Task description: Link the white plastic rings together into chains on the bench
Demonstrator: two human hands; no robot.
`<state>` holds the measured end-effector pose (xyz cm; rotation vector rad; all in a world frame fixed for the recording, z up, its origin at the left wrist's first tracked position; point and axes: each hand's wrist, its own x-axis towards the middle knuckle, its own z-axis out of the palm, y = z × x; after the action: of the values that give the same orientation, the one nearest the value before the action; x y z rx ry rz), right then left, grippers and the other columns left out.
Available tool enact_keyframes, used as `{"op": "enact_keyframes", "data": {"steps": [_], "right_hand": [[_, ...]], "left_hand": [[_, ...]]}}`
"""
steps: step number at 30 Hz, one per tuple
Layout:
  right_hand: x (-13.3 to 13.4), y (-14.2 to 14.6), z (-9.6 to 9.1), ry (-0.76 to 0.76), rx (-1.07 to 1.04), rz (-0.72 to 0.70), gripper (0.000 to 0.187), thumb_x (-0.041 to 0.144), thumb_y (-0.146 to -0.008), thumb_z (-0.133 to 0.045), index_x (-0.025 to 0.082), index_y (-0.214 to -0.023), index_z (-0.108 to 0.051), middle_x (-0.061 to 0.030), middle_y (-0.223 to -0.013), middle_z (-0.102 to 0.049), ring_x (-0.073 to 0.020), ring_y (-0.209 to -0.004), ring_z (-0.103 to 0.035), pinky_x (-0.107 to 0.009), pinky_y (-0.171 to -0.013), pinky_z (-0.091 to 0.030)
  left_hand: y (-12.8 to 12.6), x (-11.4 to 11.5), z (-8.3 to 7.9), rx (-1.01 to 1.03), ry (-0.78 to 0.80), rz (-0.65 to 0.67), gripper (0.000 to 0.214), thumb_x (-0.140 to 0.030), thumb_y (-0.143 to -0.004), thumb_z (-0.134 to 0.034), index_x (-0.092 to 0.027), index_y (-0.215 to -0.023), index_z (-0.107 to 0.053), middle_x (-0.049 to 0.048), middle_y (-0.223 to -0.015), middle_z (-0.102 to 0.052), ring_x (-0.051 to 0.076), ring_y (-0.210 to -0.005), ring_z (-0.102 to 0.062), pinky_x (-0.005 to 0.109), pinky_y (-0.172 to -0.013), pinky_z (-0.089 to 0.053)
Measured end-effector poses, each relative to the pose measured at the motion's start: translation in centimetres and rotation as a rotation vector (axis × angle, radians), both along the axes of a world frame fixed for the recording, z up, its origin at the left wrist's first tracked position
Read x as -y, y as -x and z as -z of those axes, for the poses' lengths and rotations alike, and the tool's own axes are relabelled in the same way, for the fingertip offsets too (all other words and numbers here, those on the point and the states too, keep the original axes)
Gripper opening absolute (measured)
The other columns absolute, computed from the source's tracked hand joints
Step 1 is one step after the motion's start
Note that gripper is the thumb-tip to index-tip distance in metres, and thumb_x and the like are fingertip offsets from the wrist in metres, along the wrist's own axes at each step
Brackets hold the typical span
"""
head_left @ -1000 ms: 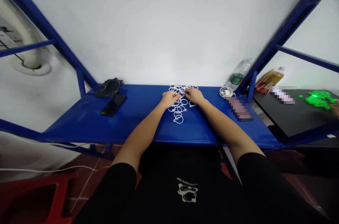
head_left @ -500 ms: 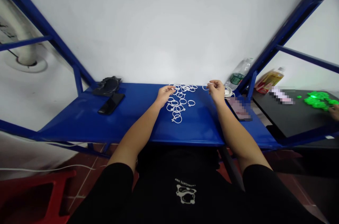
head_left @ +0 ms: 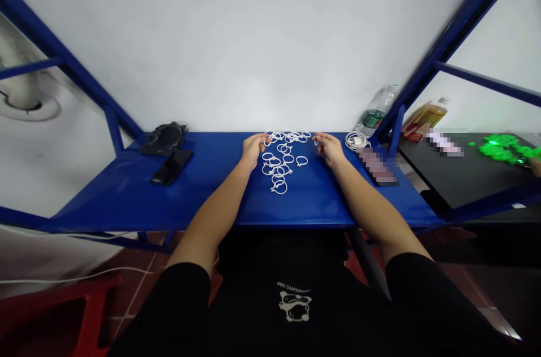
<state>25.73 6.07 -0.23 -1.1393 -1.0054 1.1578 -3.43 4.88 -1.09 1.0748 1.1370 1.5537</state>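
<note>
A heap of several white plastic rings (head_left: pixel 282 161) lies on the blue table (head_left: pixel 203 199), near its far edge. My left hand (head_left: pixel 252 149) rests at the heap's left edge with its fingertips pinched on a white ring. My right hand (head_left: pixel 329 149) lies at the heap's right edge with its fingers loosely apart. I see nothing in the right hand.
A black phone (head_left: pixel 171 166) and a dark object (head_left: pixel 164 138) lie at the far left. At the right are a coiled white cable (head_left: pixel 354 141), a clear bottle (head_left: pixel 373 114) and a blurred flat item (head_left: pixel 376 165). On a black table beyond are green pieces (head_left: pixel 505 148) and another person's hand (head_left: pixel 536 166).
My right hand, which had lifted a ring out to the right, has come back down to the heap's right edge. My left hand stayed at the left edge.
</note>
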Motion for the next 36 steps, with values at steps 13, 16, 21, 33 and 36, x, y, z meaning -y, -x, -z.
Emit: {"op": "enact_keyframes", "data": {"steps": [13,16,21,33,36], "right_hand": [[-0.4,-0.3,0.1,-0.01,0.009,0.047,0.018,0.024,-0.068,-0.058,0.018,-0.082,-0.069,0.0016,-0.068,-0.064,-0.0082,-0.047,-0.042,-0.021,-0.043,-0.035],[-0.5,-0.2,0.3,-0.028,0.022,0.039,0.017,0.022,-0.067,-0.055,0.018,-0.077,-0.068,0.0016,-0.064,-0.061,-0.0086,-0.046,-0.041,-0.021,-0.043,-0.034],[-0.9,-0.2,0.9,-0.162,0.122,0.083,0.011,0.023,-0.07,-0.053,0.019,-0.067,-0.063,0.0024,-0.055,-0.054,-0.0104,-0.046,-0.043,-0.022,-0.046,-0.036],[1.8,1.3,1.2,-0.557,0.758,-0.445,0.059,0.011,-0.072,-0.054,0.019,-0.128,-0.069,-0.003,-0.102,-0.079,-0.0133,-0.061,-0.06,-0.027,-0.066,-0.052],[1.3,1.2,1.2,-0.576,0.787,-0.326,0.055,0.01,-0.075,-0.053,0.019,-0.127,-0.071,-0.0038,-0.105,-0.079,-0.0133,-0.062,-0.06,-0.028,-0.068,-0.052]], "left_hand": [[-0.3,0.3,-0.2,-0.073,-0.018,-0.02,0.012,-0.018,-0.066,-0.053,-0.017,-0.07,-0.065,0.0019,-0.064,-0.067,0.007,-0.043,-0.044,0.022,-0.047,-0.037],[-0.5,0.6,-0.1,-0.126,-0.054,0.018,0.013,-0.019,-0.069,-0.054,-0.018,-0.078,-0.063,0.0013,-0.069,-0.072,0.008,-0.041,-0.044,0.022,-0.044,-0.034],[-0.6,1.0,0.3,-0.281,-0.03,0.172,0.015,-0.018,-0.073,-0.049,-0.019,-0.076,-0.064,0.0003,-0.063,-0.071,0.011,-0.04,-0.047,0.023,-0.045,-0.035],[-2.6,1.5,0.3,-1.051,-0.195,0.128,0.027,-0.031,-0.096,-0.063,-0.031,-0.117,-0.079,0.0026,-0.144,-0.067,0.029,-0.137,-0.055,0.05,-0.118,-0.037],[-2.9,1.7,0.4,-1.184,-0.148,0.245,0.032,-0.047,-0.102,-0.059,-0.036,-0.127,-0.075,0.0006,-0.155,-0.059,0.032,-0.147,-0.046,0.057,-0.122,-0.028]]}}
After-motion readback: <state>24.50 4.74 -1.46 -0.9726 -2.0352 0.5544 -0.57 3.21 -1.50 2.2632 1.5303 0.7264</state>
